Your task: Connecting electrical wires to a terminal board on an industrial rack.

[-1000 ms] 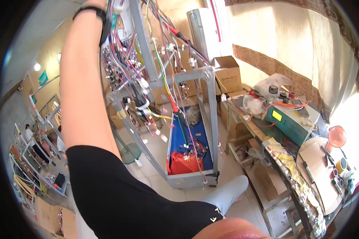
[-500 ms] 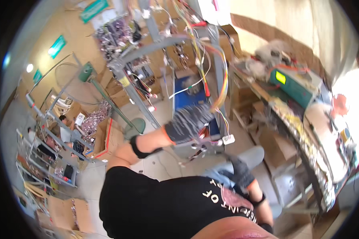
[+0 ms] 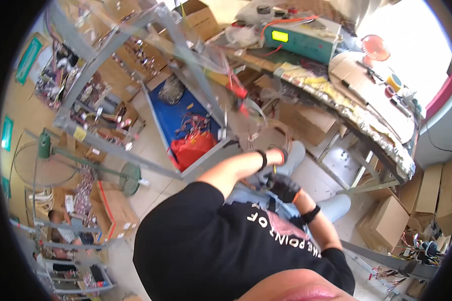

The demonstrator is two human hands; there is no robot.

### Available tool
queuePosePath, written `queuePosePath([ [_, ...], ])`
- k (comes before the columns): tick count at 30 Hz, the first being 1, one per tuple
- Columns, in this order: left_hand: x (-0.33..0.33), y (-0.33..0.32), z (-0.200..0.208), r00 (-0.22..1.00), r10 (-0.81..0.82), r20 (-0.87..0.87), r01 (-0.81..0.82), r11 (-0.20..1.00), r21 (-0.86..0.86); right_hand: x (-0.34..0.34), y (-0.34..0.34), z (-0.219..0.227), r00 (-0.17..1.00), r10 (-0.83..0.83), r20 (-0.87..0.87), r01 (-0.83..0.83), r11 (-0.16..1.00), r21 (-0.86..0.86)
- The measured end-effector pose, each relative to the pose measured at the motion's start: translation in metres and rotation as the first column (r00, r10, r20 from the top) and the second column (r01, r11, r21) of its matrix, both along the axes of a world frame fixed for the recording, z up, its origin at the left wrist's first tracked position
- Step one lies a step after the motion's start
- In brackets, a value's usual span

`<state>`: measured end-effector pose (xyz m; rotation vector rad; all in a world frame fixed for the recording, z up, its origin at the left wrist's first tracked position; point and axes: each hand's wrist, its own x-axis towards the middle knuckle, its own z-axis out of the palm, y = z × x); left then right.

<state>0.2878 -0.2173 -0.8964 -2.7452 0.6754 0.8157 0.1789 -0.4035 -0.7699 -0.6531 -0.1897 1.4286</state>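
My left hand (image 3: 283, 153) is at the far end of its forearm, above my lap. Only the orange cuff of its glove shows clearly, and its fingers are hidden or smeared. My right hand (image 3: 284, 188), in a dark glove with an orange cuff, sits just nearer, over my blue trousers. Its fingers are curled, and a thin yellowish bit shows by their tips; what they hold cannot be made out. Beyond the hands hang blurred wires (image 3: 255, 131) and red clips (image 3: 240, 93), beside a grey metal frame (image 3: 130, 163).
A blue tray (image 3: 161, 111) with a red bag (image 3: 194, 150) lies past the frame. On the right stands a cluttered workbench (image 3: 366, 108) with a teal instrument (image 3: 306, 42). Cardboard boxes (image 3: 386, 220) fill the lower right. A green fan stand (image 3: 130, 179) is at left, near another person (image 3: 63, 228).
My view has swung right, so the frame and bench sit farther left. My left hand has left the hanging coloured wires and come down close to my right hand, which has moved slightly up the picture.
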Motion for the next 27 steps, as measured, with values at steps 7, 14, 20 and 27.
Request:
queuePosePath([
  [7, 0.030, -0.077, 0.048, 0.947, 0.170, 0.274, -0.017, 0.874, -0.485, 0.028, -0.030, -0.053, 0.693, -0.146, -0.706, 0.335, 0.932, 0.136],
  [14, -0.067, -0.004, 0.124, 0.853, 0.267, 0.449, 0.142, 0.709, -0.691, 0.081, -0.040, -0.042, 0.495, -0.461, -0.737, 0.675, 0.738, -0.008],
  [20, -0.073, -0.040, 0.094, 0.793, 0.590, -0.149, -0.436, 0.380, -0.816, 0.119, -0.074, -0.024, 0.509, -0.573, -0.642, 0.807, 0.577, 0.125],
  [27, -0.066, -0.085, 0.135, 0.796, 0.079, 0.600, 0.211, 0.893, -0.397, 0.159, -0.180, -0.110, 0.170, -0.855, -0.490, 0.967, 0.240, -0.084],
])
